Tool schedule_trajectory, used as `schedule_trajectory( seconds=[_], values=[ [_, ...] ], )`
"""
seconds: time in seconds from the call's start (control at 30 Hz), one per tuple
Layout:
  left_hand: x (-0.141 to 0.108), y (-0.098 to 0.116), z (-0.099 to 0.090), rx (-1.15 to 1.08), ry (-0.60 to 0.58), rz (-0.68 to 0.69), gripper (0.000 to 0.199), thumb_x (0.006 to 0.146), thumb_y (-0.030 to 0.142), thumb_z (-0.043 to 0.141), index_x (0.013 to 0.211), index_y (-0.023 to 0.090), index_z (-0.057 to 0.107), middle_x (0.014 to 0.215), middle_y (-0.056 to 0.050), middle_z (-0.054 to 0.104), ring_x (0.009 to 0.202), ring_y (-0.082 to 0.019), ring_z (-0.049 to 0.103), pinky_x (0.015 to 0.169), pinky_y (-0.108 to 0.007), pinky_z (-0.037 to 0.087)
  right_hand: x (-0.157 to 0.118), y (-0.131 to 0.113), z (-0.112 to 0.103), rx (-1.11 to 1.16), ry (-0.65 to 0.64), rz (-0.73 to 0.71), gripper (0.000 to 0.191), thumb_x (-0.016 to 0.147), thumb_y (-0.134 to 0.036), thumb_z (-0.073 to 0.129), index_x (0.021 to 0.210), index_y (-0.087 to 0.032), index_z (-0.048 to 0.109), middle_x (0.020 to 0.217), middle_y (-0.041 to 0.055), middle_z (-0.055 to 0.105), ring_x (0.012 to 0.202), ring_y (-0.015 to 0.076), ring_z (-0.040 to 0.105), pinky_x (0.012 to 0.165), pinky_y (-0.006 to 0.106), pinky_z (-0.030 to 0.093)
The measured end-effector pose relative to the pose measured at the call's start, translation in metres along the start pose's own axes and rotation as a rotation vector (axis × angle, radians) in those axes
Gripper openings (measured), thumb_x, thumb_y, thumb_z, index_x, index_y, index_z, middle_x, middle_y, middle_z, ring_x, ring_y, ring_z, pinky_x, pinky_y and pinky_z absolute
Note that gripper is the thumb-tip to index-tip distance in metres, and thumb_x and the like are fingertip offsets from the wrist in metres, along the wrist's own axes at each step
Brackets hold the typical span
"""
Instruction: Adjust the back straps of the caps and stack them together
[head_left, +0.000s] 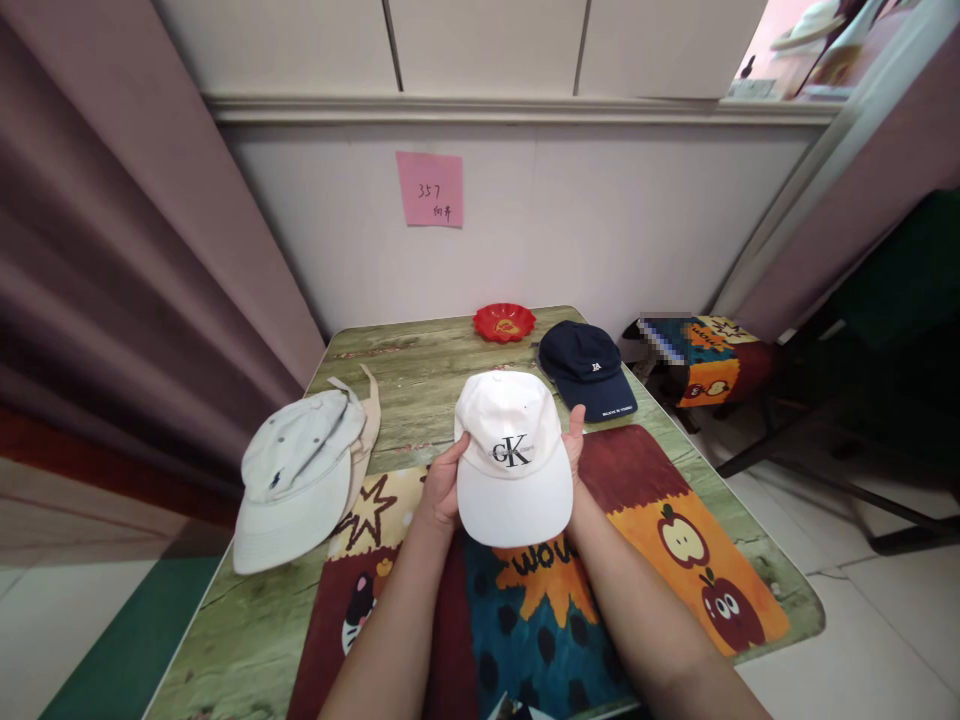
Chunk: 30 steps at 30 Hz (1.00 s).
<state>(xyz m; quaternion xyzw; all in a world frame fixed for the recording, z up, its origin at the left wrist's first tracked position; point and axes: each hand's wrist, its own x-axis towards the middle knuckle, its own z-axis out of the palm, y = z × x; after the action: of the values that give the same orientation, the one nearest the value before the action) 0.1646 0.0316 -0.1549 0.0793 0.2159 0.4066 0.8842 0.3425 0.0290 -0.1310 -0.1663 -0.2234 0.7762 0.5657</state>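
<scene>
A white baseball cap (495,415) with dark lettering on its front is held between my two hands, its brim toward me. My left hand (444,485) grips the cap's left side, thumb lying on the fabric. On the opposite side my right hand (574,445) closes round the cap, its thumb pointing up and the other fingers hidden behind. To the left lies a pale grey baseball cap (300,470), partly over a beige piece with straps (369,420). A navy baseball cap (581,360) with small white lettering rests behind and right of the white one.
A red scalloped dish (504,322) stands at the back of the wood-patterned table (405,370). Under my forearms lies a colourful printed mat (637,465). A pink note (430,190) is stuck to the wall. Right of the table is a stool with a patterned cover (720,355).
</scene>
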Motion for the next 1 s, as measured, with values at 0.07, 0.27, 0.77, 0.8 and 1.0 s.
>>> schedule_trajectory(
  seconds=[0.07,0.27,0.77,0.8,1.0],
  values=[
    [0.000,0.000,-0.001,0.007,-0.029,-0.033,0.046,0.097,0.032,0.043,0.130,0.005,0.062,0.113,-0.019,0.072,0.117,-0.034,0.063,0.112,-0.053,0.037,-0.002,0.000,0.002,-0.006,0.005,0.000,0.105,0.069,-0.094,0.025,0.133,-0.017,0.058,0.131,0.0163,0.062,0.136,0.0380,0.042,0.111,0.061,0.028],
    [-0.002,0.002,0.001,0.015,-0.102,0.030,0.046,0.098,0.034,0.040,0.128,0.010,0.064,0.114,-0.017,0.072,0.122,-0.031,0.060,0.114,-0.051,0.034,-0.003,0.001,-0.003,0.029,-0.004,-0.055,0.102,0.070,-0.094,0.026,0.135,-0.020,0.056,0.133,0.0144,0.062,0.136,0.0374,0.042,0.111,0.061,0.026],
    [-0.003,0.046,-0.019,-0.159,0.059,0.668,0.072,0.092,0.069,0.030,0.147,0.025,0.046,0.140,-0.009,0.058,0.141,-0.025,0.041,0.119,-0.043,0.026,0.010,0.033,-0.015,-0.152,-0.117,0.197,0.048,0.074,-0.032,0.079,0.115,-0.015,0.062,0.105,0.0087,0.075,0.090,0.0211,0.071,0.083,0.037,0.059],
    [-0.003,0.049,-0.020,-0.163,0.076,0.721,0.072,0.091,0.070,0.031,0.147,0.026,0.046,0.140,-0.008,0.058,0.140,-0.024,0.041,0.118,-0.041,0.026,0.010,0.034,-0.013,-0.181,-0.117,0.195,0.044,0.074,-0.029,0.079,0.113,-0.013,0.063,0.100,0.0080,0.075,0.083,0.0192,0.071,0.077,0.034,0.060],
    [-0.011,0.053,-0.004,-0.098,0.245,0.817,0.069,0.093,0.068,0.029,0.140,0.024,0.055,0.133,-0.008,0.064,0.135,-0.023,0.049,0.113,-0.037,0.038,0.013,0.034,-0.009,-0.219,-0.062,0.172,0.035,0.075,-0.031,0.080,0.101,-0.013,0.067,0.082,0.0038,0.075,0.067,0.0136,0.071,0.059,0.021,0.060]
  ],
)
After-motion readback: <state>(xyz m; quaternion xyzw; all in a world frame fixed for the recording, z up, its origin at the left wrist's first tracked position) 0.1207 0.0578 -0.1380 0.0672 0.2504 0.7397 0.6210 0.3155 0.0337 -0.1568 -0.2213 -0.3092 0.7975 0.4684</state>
